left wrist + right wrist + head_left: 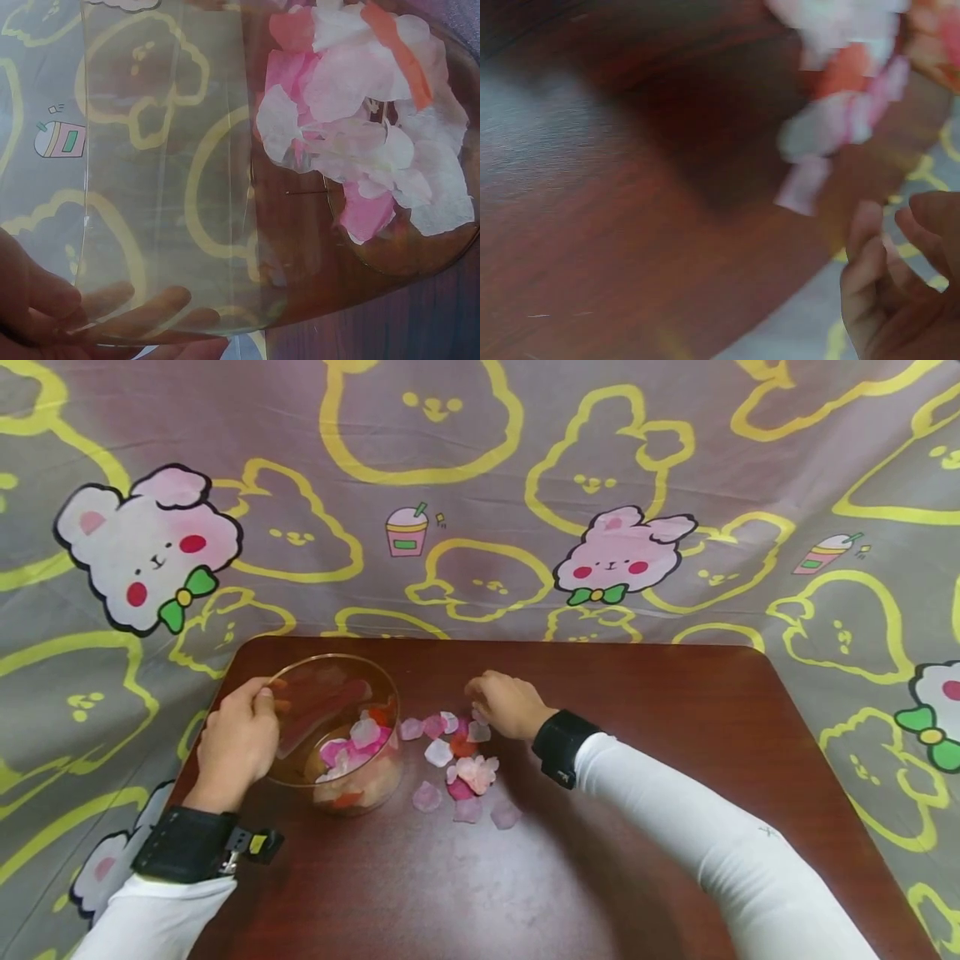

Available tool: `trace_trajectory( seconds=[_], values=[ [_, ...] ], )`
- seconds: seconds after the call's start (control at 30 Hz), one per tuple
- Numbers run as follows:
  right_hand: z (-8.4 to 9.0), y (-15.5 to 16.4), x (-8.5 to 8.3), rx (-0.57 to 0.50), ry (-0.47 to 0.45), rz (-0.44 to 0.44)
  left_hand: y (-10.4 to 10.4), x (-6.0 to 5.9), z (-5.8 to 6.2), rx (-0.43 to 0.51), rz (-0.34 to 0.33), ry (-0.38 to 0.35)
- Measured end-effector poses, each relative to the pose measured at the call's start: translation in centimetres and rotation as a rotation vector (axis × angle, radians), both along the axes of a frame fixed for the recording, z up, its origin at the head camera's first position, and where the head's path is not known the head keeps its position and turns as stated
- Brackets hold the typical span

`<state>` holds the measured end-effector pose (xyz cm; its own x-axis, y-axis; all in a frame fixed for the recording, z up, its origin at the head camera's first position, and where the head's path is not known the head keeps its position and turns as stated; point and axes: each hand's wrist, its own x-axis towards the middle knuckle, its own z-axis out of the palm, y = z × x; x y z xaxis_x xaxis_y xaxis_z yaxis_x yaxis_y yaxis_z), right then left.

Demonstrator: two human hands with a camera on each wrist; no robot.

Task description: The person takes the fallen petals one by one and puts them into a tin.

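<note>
A clear, amber-tinted bowl stands tilted on the left part of the table, with pink, white and orange fabric-like petals inside. My left hand grips its rim at the left; fingers show through the clear wall in the left wrist view. Loose petals, white, pink, mauve and orange, lie scattered to the right of the bowl. Just past their far right edge is my right hand. Its fingers are loosely bent, with nothing visible between them and the thumb.
The brown wooden table has rounded far corners. Behind it hangs a grey cloth with yellow outlines and cartoon rabbit faces, which also runs down both sides. Black bands are worn on both wrists over white sleeves.
</note>
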<state>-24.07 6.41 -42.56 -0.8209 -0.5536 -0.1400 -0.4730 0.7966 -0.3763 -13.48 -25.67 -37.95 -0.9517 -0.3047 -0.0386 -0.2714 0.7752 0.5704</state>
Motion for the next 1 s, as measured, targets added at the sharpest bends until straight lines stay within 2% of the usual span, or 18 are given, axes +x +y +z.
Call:
trace_trajectory(
  seconds=[0.1,0.2,0.37,0.53,0.67,0.8,1.0],
  values=[
    [-1.7,0.5,0.0,0.054,-0.025,0.034,0.0,0.0,0.0,-0.001,-0.005,0.011],
    [-2.9,0.8,0.1,0.123,-0.007,0.065,0.1,0.0,0.0,0.000,-0.003,0.013],
    [-4.2,1.3,0.1,0.240,0.072,0.082,0.1,-0.1,0.0,0.005,-0.008,0.012],
    [-5.0,1.8,0.2,0.262,0.176,0.079,0.1,0.0,0.0,0.005,-0.008,0.009],
    [-5.2,2.3,0.4,0.255,0.226,0.069,0.1,0.0,-0.1,0.004,-0.009,0.011],
    [-4.9,2.4,0.4,0.213,0.220,0.036,0.1,0.0,-0.2,0.000,-0.012,0.011],
    [-2.9,1.5,-0.2,0.073,0.238,-0.006,0.0,-0.1,-0.3,-0.005,-0.009,0.017]
  ],
)
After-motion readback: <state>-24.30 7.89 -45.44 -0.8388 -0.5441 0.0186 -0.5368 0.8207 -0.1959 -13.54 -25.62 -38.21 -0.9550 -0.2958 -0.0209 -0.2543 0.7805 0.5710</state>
